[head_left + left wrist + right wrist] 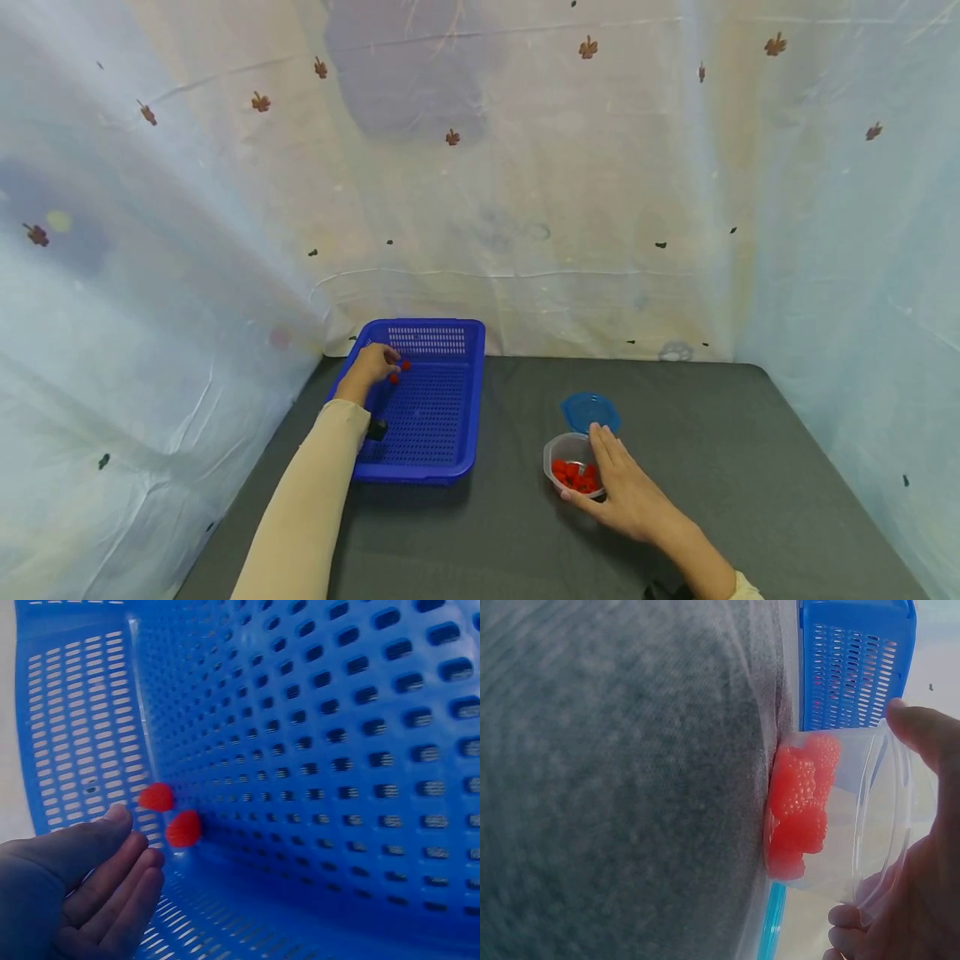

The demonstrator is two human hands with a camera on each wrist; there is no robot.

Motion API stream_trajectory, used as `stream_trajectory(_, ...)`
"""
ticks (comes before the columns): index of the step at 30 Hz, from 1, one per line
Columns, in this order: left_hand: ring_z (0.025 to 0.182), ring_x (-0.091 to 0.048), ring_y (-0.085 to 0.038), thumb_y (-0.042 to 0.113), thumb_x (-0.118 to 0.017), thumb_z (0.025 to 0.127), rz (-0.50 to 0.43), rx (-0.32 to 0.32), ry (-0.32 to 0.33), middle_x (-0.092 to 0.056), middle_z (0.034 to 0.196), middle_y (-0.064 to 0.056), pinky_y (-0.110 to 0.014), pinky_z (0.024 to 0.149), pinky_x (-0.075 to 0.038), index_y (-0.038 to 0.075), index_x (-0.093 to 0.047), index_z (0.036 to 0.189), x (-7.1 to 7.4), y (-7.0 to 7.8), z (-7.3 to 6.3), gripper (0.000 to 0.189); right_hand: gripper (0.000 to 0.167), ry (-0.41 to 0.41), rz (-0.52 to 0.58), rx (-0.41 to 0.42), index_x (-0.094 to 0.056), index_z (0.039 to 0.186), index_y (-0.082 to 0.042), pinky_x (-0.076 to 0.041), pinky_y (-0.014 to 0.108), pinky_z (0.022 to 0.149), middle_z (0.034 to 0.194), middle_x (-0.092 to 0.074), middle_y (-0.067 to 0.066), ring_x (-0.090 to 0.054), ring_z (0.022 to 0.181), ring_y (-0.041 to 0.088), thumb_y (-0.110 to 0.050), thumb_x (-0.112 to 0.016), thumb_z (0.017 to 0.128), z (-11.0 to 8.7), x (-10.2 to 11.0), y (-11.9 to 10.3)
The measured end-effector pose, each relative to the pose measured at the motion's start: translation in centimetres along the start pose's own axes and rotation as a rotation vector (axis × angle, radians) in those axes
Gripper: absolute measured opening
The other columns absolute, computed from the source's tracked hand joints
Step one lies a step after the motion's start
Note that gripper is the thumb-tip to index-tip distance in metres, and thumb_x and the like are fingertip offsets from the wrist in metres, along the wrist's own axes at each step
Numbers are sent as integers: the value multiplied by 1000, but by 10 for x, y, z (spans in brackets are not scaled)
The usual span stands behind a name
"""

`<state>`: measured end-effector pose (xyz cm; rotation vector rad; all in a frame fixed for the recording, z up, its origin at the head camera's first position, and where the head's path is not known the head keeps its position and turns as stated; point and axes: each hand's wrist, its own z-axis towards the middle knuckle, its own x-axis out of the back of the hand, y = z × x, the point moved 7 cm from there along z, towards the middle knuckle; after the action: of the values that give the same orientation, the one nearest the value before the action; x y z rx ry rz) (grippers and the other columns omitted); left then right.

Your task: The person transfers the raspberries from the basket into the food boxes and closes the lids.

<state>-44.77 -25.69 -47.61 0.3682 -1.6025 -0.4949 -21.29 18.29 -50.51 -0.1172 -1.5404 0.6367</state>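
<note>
My left hand (372,364) reaches into the far left corner of a blue plastic basket (480,400). Its fingers are loosely bent, with nothing between them. Just past the fingertips, two red raspberries (184,828) lie close together in the basket's corner. On the right, my right hand (628,497) spans a clear plastic tub (847,817), gripping its rim with the thumb on one side and fingers on the other. Several raspberries (799,802) cover the bottom of this upright tub, which stands on the dark cloth.
A blue lid (590,412) lies on the table just behind the tub. Dark grey cloth (510,533) covers the table, and a patterned curtain (562,208) hangs behind it and along both sides. The basket has raised, slotted walls.
</note>
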Motion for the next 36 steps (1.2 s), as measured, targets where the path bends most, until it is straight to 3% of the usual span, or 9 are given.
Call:
stream_trajectory(8,110,-70,-39,-4,-77,92,-47,70,-22,-74,116,-24,-49,100,-56,-7,-73,119,-7,-13,7,28,118,-6,3,-5,-19,169,4,-26,65,125,176,-17,25,-20,161,46,-78,-60,95,0,0,0)
stream_trajectory(15,115,-69,-40,-6,-78,91,-13,126,-42,-72,124,-26,-52,104,-54,-9,-72,122,-9,-15,1,32,118,-1,-2,2,-19,168,5,-26,65,125,176,-18,26,-20,161,47,-79,-60,95,0,0,-1)
stream_trajectory(20,118,-65,-42,-9,-74,91,8,131,-18,-71,123,-28,-52,105,-53,-10,-72,123,-10,-11,-1,32,116,17,4,15,-21,167,6,-26,66,125,175,-20,27,-22,160,48,-75,-63,96,0,1,-2)
stream_trajectory(28,133,-55,-47,-13,-69,90,22,148,7,-55,145,-37,-52,107,-51,-7,-74,119,-11,-10,-3,29,116,1,6,12,-20,168,4,-23,61,127,176,-18,24,-20,162,43,-78,-60,96,0,-2,2)
stream_trajectory(36,143,-48,-52,-14,-71,89,21,131,22,-57,144,-38,-59,116,-44,-8,-75,117,-10,-9,-5,29,117,-2,12,6,-19,169,3,-24,62,127,176,-18,23,-20,162,44,-79,-59,96,1,-2,2)
